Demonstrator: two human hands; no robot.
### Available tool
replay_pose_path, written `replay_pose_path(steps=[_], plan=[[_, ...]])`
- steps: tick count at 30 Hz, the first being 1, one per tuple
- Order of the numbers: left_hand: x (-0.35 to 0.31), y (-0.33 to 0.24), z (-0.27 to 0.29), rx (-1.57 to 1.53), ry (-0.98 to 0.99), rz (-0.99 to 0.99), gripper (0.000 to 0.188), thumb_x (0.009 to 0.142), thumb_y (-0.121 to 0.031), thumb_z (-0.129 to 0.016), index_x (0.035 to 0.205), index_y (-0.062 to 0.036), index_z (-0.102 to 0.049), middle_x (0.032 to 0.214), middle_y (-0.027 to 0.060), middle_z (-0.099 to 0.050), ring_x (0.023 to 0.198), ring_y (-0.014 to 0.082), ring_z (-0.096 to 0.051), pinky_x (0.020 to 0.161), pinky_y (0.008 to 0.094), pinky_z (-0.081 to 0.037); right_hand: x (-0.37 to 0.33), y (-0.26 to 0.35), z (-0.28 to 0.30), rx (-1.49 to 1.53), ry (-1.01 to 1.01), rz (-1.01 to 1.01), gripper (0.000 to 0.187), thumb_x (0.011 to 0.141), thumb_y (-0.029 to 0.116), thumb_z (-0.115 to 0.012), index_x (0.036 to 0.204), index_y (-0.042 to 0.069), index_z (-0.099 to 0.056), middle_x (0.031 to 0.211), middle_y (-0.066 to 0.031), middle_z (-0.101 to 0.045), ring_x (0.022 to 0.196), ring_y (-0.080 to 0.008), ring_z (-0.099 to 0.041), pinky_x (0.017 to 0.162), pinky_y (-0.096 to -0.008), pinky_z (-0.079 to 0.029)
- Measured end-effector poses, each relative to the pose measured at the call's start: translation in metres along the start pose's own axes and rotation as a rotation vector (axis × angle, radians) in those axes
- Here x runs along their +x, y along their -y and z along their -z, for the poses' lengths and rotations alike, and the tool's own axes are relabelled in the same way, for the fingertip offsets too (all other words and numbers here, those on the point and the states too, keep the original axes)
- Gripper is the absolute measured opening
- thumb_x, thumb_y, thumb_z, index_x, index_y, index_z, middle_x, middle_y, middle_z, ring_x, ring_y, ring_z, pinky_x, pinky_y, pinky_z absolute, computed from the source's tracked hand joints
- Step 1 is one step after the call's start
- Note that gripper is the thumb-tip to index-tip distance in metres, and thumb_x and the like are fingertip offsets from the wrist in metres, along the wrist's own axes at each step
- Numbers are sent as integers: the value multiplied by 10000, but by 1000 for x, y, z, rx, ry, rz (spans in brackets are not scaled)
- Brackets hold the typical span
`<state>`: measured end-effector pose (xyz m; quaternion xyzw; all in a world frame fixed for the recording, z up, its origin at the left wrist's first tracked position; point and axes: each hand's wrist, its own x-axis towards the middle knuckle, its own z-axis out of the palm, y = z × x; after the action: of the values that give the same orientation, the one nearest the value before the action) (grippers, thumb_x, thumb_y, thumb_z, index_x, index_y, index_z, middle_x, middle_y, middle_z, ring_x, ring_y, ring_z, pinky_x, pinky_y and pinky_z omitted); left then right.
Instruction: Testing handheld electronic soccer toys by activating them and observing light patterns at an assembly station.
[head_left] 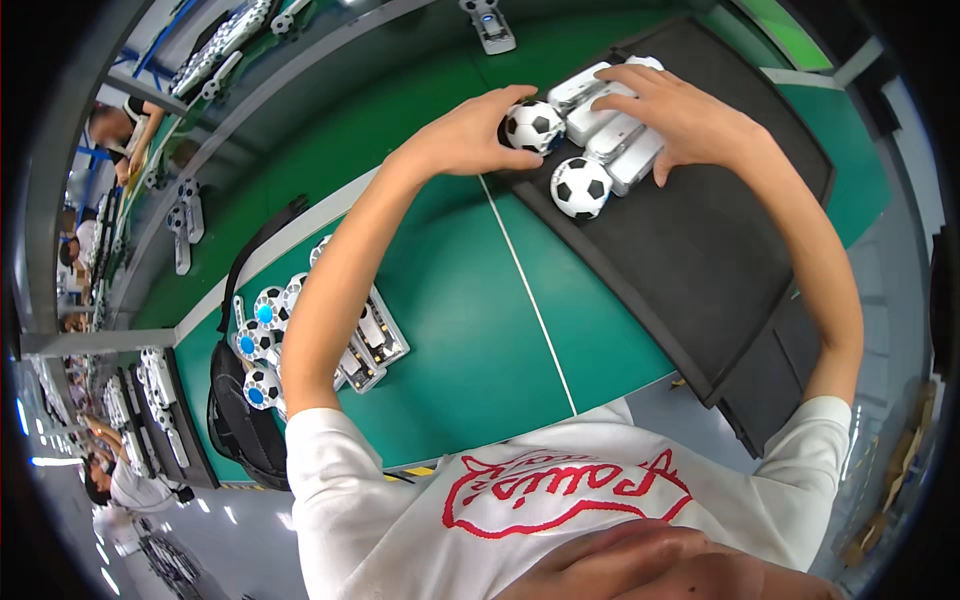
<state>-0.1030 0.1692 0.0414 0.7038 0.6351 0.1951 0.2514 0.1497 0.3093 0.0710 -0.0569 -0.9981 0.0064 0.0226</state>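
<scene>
Several white handheld devices, each with a long body and a round soccer-ball-patterned end, lie side by side on a black mat (690, 260). My left hand (465, 130) curves around the far soccer-ball end (533, 127), thumb on the near side and fingers on the far side. Nearer to me is another soccer-ball end (580, 187), untouched. Over the white bodies (632, 160) my right hand (690, 115) is spread, its fingers apart and resting across them, its thumb beside the nearest body. Part of the group is hidden under that hand.
On the green table (470, 320), more soccer-ball devices (268, 310) with blue discs and opened bodies (380, 335) sit at left, partly behind my left forearm. A black bag (240, 410) lies beside them. Beyond runs a green belt (400, 90) carrying a device (490, 28). People work at far left.
</scene>
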Motion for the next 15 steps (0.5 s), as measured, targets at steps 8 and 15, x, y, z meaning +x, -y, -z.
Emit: replay_pose_path(steps=[8,15], plan=[[-125,30,43,193,-213,134,641,844,-333,-655,1363,-27,-437,1344,215,-515,1246,366,-500,1027,440,-416,155,-39,-16,338,-448,-182,567,881,405,-667,1221,-31,-540,1099,-196,-652,1038,-303,-628,909,-391,-481],[-243,170,130,245,-714,781,598,788,-410,-686,1203,4,-570,1051,187,-680,1043,344,-636,890,405,-496,277,-139,-86,707,-126,-746,612,805,484,-690,1017,-87,-629,987,-185,-643,858,-260,-619,777,-403,-478]])
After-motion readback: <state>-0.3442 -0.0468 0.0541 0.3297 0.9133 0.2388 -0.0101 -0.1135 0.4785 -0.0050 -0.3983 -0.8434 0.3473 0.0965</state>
